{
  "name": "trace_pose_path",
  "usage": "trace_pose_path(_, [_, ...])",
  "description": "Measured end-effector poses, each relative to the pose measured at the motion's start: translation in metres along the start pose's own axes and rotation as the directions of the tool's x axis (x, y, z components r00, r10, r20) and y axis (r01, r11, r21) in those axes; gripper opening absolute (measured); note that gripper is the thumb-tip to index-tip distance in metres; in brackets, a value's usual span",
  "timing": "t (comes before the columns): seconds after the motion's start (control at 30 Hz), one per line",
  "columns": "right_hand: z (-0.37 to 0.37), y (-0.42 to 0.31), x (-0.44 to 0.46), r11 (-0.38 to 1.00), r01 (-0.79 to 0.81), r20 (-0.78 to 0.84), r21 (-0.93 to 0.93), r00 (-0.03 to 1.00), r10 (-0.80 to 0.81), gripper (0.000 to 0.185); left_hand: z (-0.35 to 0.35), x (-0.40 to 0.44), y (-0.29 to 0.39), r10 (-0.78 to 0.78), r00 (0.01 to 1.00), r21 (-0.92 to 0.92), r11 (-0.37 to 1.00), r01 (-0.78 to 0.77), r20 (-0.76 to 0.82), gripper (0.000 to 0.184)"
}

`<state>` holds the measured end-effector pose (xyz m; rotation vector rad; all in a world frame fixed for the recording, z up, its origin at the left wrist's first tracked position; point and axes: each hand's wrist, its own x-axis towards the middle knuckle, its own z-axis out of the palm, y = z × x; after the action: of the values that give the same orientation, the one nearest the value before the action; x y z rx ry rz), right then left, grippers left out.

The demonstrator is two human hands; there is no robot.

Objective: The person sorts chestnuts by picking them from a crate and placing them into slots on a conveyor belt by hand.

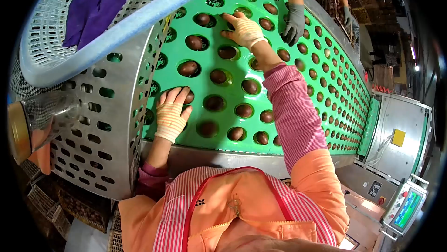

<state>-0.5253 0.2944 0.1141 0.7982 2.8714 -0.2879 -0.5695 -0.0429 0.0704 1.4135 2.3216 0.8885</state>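
Observation:
My left hand [171, 116], in a cream striped glove with bare fingertips, reaches over the near left edge of a green tray sheet [186, 133]. Its fingers and thumb close around a brown egg [189, 97], which is partly hidden. Farther up, my right hand [246, 30], gloved the same way, hovers over the sheet with fingers and thumb apart and no egg visible between them. Close by it are a brown egg [203, 19] to the left and another brown egg [227, 52] below. Each sits in an oval pocket.
A perforated metal guard [100, 112] stands at left, under a blue-rimmed basket [139, 24] with purple cloth [100, 5]. A co-worker's grey-gloved hand [294, 24] is over the far side. Rows of eggs run right toward a metal machine housing [396, 131] and control panel [406, 208].

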Motion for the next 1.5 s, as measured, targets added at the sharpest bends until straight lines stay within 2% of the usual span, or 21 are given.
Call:
trace_pose_path(0.03, [0.000, 0.008, -0.006, 0.999, 0.049, -0.076, 0.004, 0.996, -0.049, 0.065, 0.002, 0.000, -0.002, 0.013, 1.000, -0.005, 1.000, -0.013, -0.009, 0.057])
trace_pose_path(0.17, [0.003, 0.043, -0.032, 1.000, 0.009, -0.347, -0.002, 0.938, -0.010, 0.058, 0.006, 0.001, -0.008, 0.022, 1.000, -0.024, 0.999, -0.022, -0.019, 0.053])
trace_pose_path(0.27, [0.042, 0.082, -0.052, 0.990, -0.007, -0.359, -0.142, 0.932, -0.045, 0.046, 0.010, 0.001, -0.005, 0.000, 0.998, 0.048, 0.999, 0.003, -0.068, 0.049])
trace_pose_path(0.33, [0.046, 0.076, -0.075, 1.000, -0.031, -0.603, -0.004, 0.798, 0.023, 0.041, 0.008, 0.005, -0.002, -0.059, 0.998, 0.079, 0.995, 0.059, -0.004, 0.047])
trace_pose_path(0.4, [0.037, 0.057, -0.112, 0.981, -0.123, -0.641, 0.153, 0.743, 0.193, 0.037, 0.000, 0.010, 0.004, -0.126, 0.989, 0.079, 0.990, 0.121, 0.072, 0.042])
trace_pose_path(0.47, [0.046, 0.054, -0.153, 0.972, -0.109, -0.718, 0.206, 0.658, 0.226, 0.036, -0.011, 0.018, -0.001, -0.070, 0.992, -0.043, 0.996, 0.074, 0.103, 0.039])
trace_pose_path(0.53, [0.051, 0.048, -0.208, 0.895, -0.171, -0.640, 0.411, 0.645, 0.418, 0.035, -0.010, 0.024, -0.009, -0.116, 0.992, -0.420, 0.904, 0.084, -0.051, 0.028])
trace_pose_path(0.6, [0.062, 0.055, -0.266, 0.871, -0.208, -0.648, 0.445, 0.596, 0.474, 0.033, -0.005, 0.026, -0.011, -0.244, 0.956, -0.606, 0.790, 0.097, -0.164, 0.022])
trace_pose_path(0.67, [0.064, 0.043, -0.325, 0.864, -0.377, -0.678, 0.334, 0.541, 0.498, 0.031, -0.010, 0.025, -0.002, -0.217, 0.965, -0.479, 0.869, 0.123, -0.144, 0.023])
trace_pose_path(0.73, [0.080, 0.034, -0.383, 0.799, -0.456, -0.629, 0.391, 0.501, 0.594, 0.031, 0.001, 0.020, 0.001, 0.006, 0.993, -0.141, 0.990, -0.023, -0.121, 0.022])
trace_pose_path(0.77, [0.089, 0.029, -0.410, 0.761, -0.502, -0.597, 0.411, 0.483, 0.641, 0.031, 0.007, 0.013, 0.006, 0.042, 0.999, 0.035, 0.999, -0.041, -0.031, 0.021])
trace_pose_path(0.83, [0.098, 0.012, -0.456, 0.733, -0.543, -0.571, 0.411, 0.473, 0.671, 0.032, 0.025, 0.010, 0.010, 0.136, 0.989, 0.271, 0.955, -0.118, -0.049, 0.019])
trace_pose_path(0.87, [0.101, -0.004, -0.473, 0.699, -0.608, -0.608, 0.377, 0.408, 0.682, 0.032, 0.032, 0.012, 0.010, 0.165, 0.985, 0.365, 0.921, -0.138, -0.045, 0.019])
trace_pose_path(0.97, [0.121, -0.027, -0.529, 0.636, -0.697, -0.591, 0.332, 0.373, 0.716, 0.032, 0.032, 0.018, 0.030, 0.310, 0.927, 0.309, 0.921, -0.238, -0.209, 0.015])
trace_pose_path(1.07, [0.127, -0.056, -0.564, 0.532, -0.694, -0.571, 0.485, 0.210, 0.794, 0.032, 0.034, 0.010, 0.046, 0.202, 0.977, -0.201, 0.957, -0.211, -0.062, 0.015])
trace_pose_path(1.1, [0.133, -0.059, -0.578, 0.502, -0.695, -0.559, 0.515, 0.172, 0.811, 0.031, 0.033, 0.003, 0.053, 0.260, 0.965, -0.194, 0.949, -0.248, 0.042, 0.018])
trace_pose_path(1.13, [0.135, -0.065, -0.591, 0.498, -0.708, -0.576, 0.501, 0.156, 0.802, 0.031, 0.033, -0.006, 0.058, 0.225, 0.944, -0.049, 0.974, -0.219, 0.241, 0.027])
trace_pose_path(1.2, [0.149, -0.069, -0.617, 0.450, -0.682, -0.572, 0.577, 0.056, 0.819, 0.032, 0.028, -0.021, 0.076, 0.146, 0.896, 0.207, 0.946, -0.251, 0.419, 0.032])
trace_pose_path(1.27, [0.143, -0.083, -0.637, 0.394, -0.685, -0.552, 0.613, -0.014, 0.834, 0.032, 0.033, -0.031, 0.070, 0.229, 0.897, 0.184, 0.931, -0.315, 0.377, 0.035])
trace_pose_path(1.37, [0.163, -0.097, -0.679, 0.285, -0.736, -0.539, 0.614, -0.127, 0.833, 0.034, 0.027, -0.030, 0.074, 0.398, 0.794, 0.031, 0.886, -0.462, 0.460, 0.027])
trace_pose_path(1.5, [0.186, -0.121, -0.734, 0.168, -0.709, -0.460, 0.685, -0.242, 0.854, 0.035, 0.017, -0.026, 0.086, 0.478, 0.657, 0.097, 0.762, -0.640, 0.584, 0.026])
